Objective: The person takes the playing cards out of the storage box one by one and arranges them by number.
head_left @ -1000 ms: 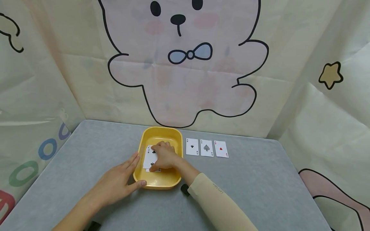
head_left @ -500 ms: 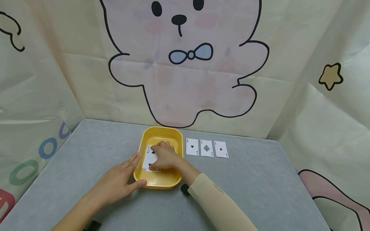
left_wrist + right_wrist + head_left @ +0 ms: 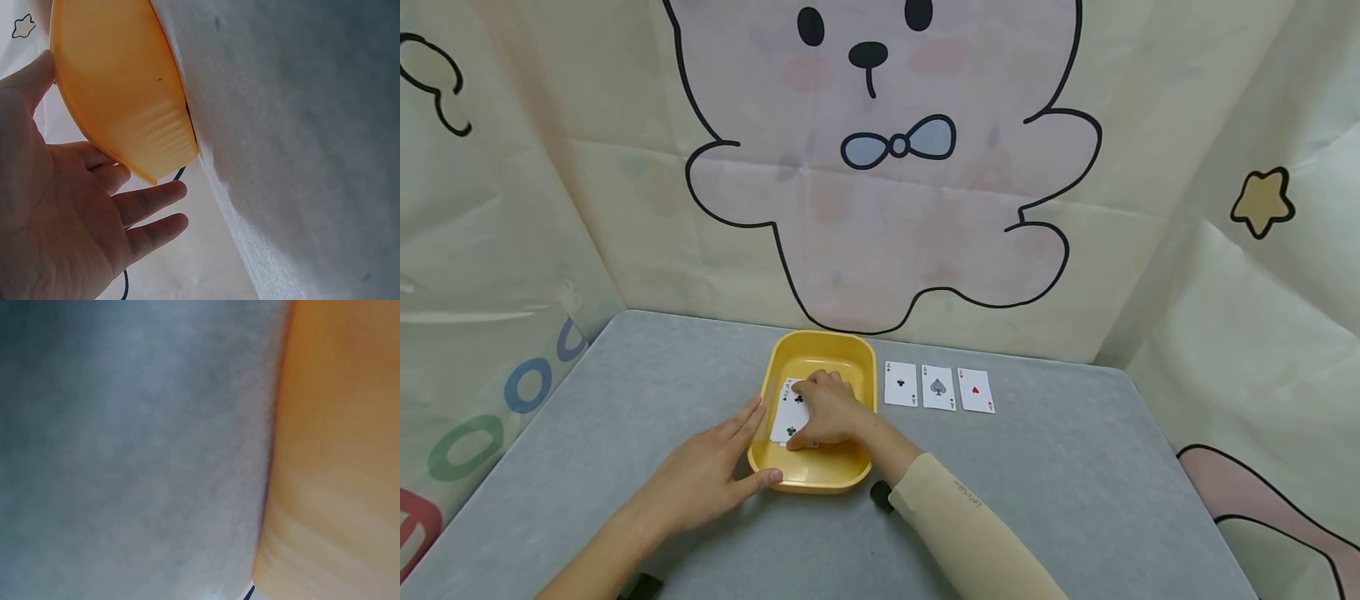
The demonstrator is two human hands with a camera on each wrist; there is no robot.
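In the head view, my right hand [image 3: 831, 408] reaches into the yellow tray [image 3: 808, 482] and grips playing cards [image 3: 784, 421] across their far and near edges, thumb at the near end. The top card shows black clubs; part of it is under the fingers, and another card's edge peeks out below. My left hand [image 3: 711, 471] steadies the tray's left side, its thumb at the near rim. From the left wrist view, its fingers spread along the tray rim [image 3: 119, 94], some touching it. The right wrist view has only the tray's outer wall [image 3: 337, 456] and tablecloth, no hand.
To the right of the tray lie an ace of clubs [image 3: 901, 394], an ace of spades [image 3: 939, 400] and an ace of hearts [image 3: 976, 402], face up in a row. A grey cloth covers the table [image 3: 1037, 483]. Behind it hangs a printed curtain [image 3: 895, 242].
Under my right hand the top card has shifted slightly over the card beneath, whose near edge now shows less. The left hand, tray and three aces stay in place.
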